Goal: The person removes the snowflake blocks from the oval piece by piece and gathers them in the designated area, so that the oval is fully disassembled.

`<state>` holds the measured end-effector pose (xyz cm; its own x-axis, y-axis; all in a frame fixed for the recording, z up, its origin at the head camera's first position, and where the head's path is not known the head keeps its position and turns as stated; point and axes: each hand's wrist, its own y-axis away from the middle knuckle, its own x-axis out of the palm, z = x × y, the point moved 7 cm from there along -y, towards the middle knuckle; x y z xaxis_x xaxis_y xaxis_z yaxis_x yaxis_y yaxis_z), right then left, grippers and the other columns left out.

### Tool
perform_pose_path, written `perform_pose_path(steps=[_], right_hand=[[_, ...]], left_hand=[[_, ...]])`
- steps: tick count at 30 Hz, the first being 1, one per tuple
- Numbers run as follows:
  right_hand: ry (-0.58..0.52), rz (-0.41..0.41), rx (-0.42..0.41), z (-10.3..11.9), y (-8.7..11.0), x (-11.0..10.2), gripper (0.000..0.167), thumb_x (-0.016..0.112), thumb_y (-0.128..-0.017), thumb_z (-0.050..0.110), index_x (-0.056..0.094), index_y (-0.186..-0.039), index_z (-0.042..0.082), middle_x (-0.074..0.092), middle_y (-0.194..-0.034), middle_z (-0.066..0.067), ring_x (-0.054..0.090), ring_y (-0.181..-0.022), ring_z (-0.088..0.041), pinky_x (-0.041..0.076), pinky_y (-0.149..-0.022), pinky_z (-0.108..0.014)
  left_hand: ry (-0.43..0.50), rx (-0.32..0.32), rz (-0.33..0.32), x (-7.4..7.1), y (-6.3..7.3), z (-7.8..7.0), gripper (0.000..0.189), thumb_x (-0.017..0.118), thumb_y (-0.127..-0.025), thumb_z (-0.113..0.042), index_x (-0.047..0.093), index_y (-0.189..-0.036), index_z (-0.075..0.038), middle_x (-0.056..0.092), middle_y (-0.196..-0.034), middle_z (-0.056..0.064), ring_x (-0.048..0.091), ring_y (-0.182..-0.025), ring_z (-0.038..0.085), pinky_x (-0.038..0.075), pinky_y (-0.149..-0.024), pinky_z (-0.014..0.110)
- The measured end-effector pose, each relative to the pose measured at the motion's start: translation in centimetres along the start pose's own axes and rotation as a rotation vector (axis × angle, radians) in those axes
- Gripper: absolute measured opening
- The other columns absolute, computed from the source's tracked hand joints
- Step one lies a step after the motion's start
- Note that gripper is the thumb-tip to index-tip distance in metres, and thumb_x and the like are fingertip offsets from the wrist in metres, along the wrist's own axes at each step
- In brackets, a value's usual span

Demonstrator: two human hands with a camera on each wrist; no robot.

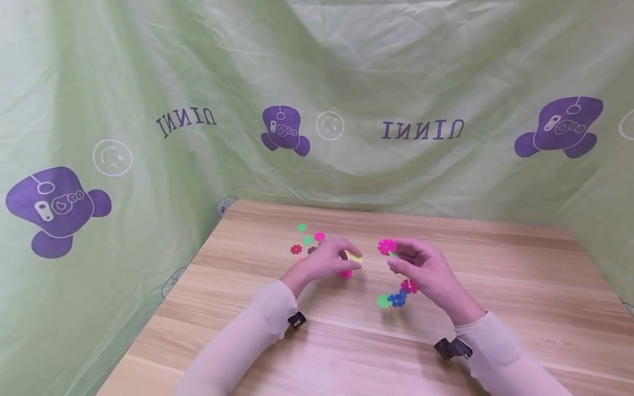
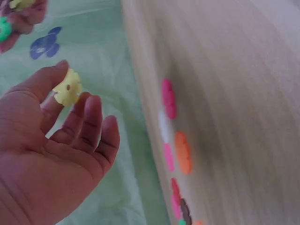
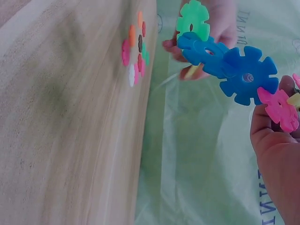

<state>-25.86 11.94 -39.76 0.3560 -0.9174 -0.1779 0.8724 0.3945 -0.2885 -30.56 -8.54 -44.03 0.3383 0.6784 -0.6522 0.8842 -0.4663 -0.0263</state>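
Because edges are pinched, the left hand's (image 1: 327,260) yellow notched plastic disc (image 2: 71,94) and right hand's (image 1: 428,269) multicoloured plastic-disc chain (image 3: 238,69) are left largely exposed.

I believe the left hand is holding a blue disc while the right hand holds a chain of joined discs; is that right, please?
Not quite: the left hand holds a yellow disc, not blue, as the left wrist view shows. The right hand does hold the chain.
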Motion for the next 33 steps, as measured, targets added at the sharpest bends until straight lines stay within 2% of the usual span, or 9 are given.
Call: perform_pose_path(steps=[5,8,11,16,21,23,26,30,33], right_hand=[[-0.014,0.0,0.002,-0.1,0.1,0.1,0.041,0.072,-0.091,0.01,0.059,-0.128,0.002,0.067,-0.11,-0.012,0.068,-0.091,-0.023,0.057,-0.079,-0.032],[-0.036,0.006,0.01,-0.3,0.1,0.2,0.041,0.071,-0.091,0.01,0.059,-0.129,0.0,0.066,-0.113,-0.015,0.068,-0.092,-0.022,0.057,-0.08,-0.033],[-0.04,0.007,0.02,-0.5,0.1,0.2,0.041,0.071,-0.091,0.01,0.058,-0.129,0.0,0.066,-0.113,-0.016,0.068,-0.092,-0.022,0.057,-0.079,-0.033],[-0.011,-0.002,0.051,-0.7,0.0,-0.3,0.042,0.072,-0.091,0.014,0.058,-0.129,0.002,0.067,-0.112,-0.011,0.069,-0.09,-0.023,0.057,-0.079,-0.033],[-0.014,-0.004,0.063,-0.6,-0.1,-0.4,0.044,0.072,-0.09,0.014,0.057,-0.13,0.001,0.067,-0.112,-0.01,0.069,-0.09,-0.023,0.058,-0.079,-0.033],[-0.014,-0.006,0.064,-0.6,-0.1,-0.4,0.045,0.073,-0.09,0.014,0.057,-0.13,0.001,0.067,-0.111,-0.01,0.069,-0.089,-0.023,0.058,-0.078,-0.033],[-0.017,-0.006,0.065,-0.6,-0.1,-0.3,0.044,0.073,-0.09,0.014,0.058,-0.13,0.002,0.067,-0.111,-0.012,0.069,-0.089,-0.023,0.058,-0.078,-0.034],[-0.031,0.011,0.057,-0.7,-0.2,-0.2,0.044,0.073,-0.09,0.014,0.058,-0.13,0.002,0.066,-0.114,-0.015,0.069,-0.092,-0.024,0.058,-0.079,-0.035],[-0.044,0.018,0.052,-0.7,-0.1,0.0,0.043,0.073,-0.09,0.013,0.058,-0.13,0.003,0.065,-0.116,-0.016,0.069,-0.094,-0.024,0.058,-0.08,-0.035]], left_hand=[[-0.127,-0.087,0.062,1.5,-1.8,1.5,0.033,0.077,-0.086,-0.028,0.07,-0.116,-0.017,0.065,-0.106,-0.007,0.06,-0.079,0.009,0.05,-0.078,0.027],[-0.205,-0.105,0.08,1.9,-2.6,2.3,0.033,0.079,-0.084,-0.024,0.07,-0.115,-0.014,0.067,-0.108,-0.005,0.061,-0.083,0.009,0.05,-0.085,0.028],[-0.276,-0.095,0.094,2.1,-3.0,2.6,0.034,0.08,-0.083,-0.019,0.07,-0.115,-0.013,0.068,-0.108,-0.004,0.059,-0.091,0.008,0.048,-0.09,0.028],[-0.311,-0.094,0.123,2.3,-3.2,2.5,0.037,0.079,-0.082,-0.013,0.069,-0.118,-0.012,0.067,-0.112,-0.002,0.059,-0.095,0.011,0.049,-0.091,0.03],[-0.253,-0.122,0.096,1.6,-2.9,2.3,0.034,0.074,-0.087,-0.015,0.068,-0.12,-0.014,0.066,-0.113,-0.003,0.06,-0.096,0.012,0.05,-0.086,0.029],[-0.2,-0.132,0.073,1.0,-2.5,1.8,0.033,0.072,-0.09,-0.02,0.067,-0.122,-0.014,0.065,-0.111,-0.005,0.06,-0.095,0.012,0.051,-0.081,0.029],[-0.13,-0.091,0.014,-0.4,-2.0,0.4,0.033,0.069,-0.093,-0.029,0.067,-0.122,-0.014,0.065,-0.106,-0.008,0.059,-0.091,0.012,0.052,-0.075,0.029],[-0.02,0.039,-0.083,-2.3,-1.1,-2.8,0.029,0.066,-0.095,-0.032,0.07,-0.116,-0.013,0.067,-0.099,-0.007,0.061,-0.088,0.011,0.053,-0.075,0.027],[0.076,0.123,-0.106,-2.8,-0.4,-5.5,0.028,0.067,-0.094,-0.032,0.071,-0.114,-0.012,0.069,-0.097,-0.007,0.064,-0.088,0.01,0.054,-0.077,0.027]])
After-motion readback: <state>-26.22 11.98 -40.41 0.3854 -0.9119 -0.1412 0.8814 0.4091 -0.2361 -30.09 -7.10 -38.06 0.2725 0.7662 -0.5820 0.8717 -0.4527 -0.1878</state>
